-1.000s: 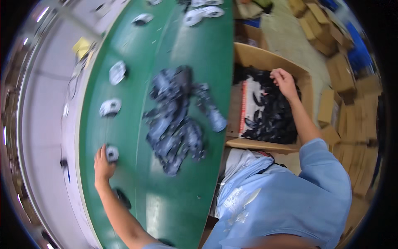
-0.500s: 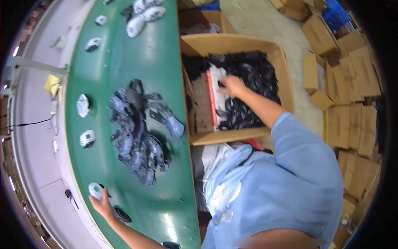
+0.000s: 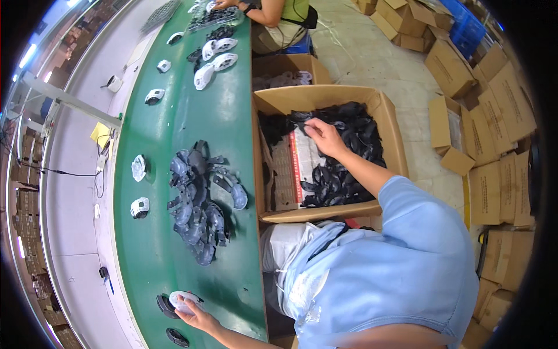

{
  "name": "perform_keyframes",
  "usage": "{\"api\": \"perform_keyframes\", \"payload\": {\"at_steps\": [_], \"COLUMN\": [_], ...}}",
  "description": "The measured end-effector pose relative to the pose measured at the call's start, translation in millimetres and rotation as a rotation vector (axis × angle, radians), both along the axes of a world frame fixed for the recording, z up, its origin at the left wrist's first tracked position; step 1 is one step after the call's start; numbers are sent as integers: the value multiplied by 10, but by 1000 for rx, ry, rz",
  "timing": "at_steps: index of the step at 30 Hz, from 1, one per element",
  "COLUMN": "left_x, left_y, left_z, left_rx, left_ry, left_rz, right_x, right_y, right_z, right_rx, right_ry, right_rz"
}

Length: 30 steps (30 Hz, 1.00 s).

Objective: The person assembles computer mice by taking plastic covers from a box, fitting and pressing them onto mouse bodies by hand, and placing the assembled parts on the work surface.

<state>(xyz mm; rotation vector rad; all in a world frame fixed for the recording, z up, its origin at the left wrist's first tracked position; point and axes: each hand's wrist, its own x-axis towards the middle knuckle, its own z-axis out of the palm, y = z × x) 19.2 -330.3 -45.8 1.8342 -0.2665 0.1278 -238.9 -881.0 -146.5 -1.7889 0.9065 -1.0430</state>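
Observation:
My left hand [image 3: 197, 314] grips a white plastic shell [image 3: 185, 300], thumb and fingers around its near side, just above the green table. Right beside that shell lie a black rounded part [image 3: 166, 306] and a second black part [image 3: 176, 337]. My right hand [image 3: 326, 138] reaches into a cardboard box [image 3: 325, 95], its fingertips pinched on a small black plastic piece [image 3: 300, 120]. Around and below it many loose black plastic pieces [image 3: 354, 157] fill much of the box. A white and red printed carton piece [image 3: 302, 154] lies among them.
On the green table [image 3: 232, 122] sits a heap of dark grey curved parts [image 3: 197, 203]. White shells [image 3: 139, 207] stand spaced along its left side. At the far end another person's arm [image 3: 268, 13] works over a tray. Stacked cartons [image 3: 491, 180] line the right.
My left hand has brought the white shell rightward and nearer to me. Within the box, my right hand has moved toward the black pieces on the far side. The view has shifted, revealing another person.

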Motion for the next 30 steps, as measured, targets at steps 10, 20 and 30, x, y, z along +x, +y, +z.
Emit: {"api": "perform_keyframes", "payload": {"at_steps": [10,20,30], "left_x": [-26,394,398], "left_y": [192,-80,4], "left_z": [93,134,-236], "left_rx": [-535,-1262,-827], "left_ry": [302,675,-28], "left_rz": [-321,-325,305], "right_x": [919,2393,2992], "right_y": [1508,3145,4178], "right_z": [1211,1325,1093], "right_rx": [93,678,373], "right_ry": [-222,-134,-276], "right_rz": [851,1486,1493]}}
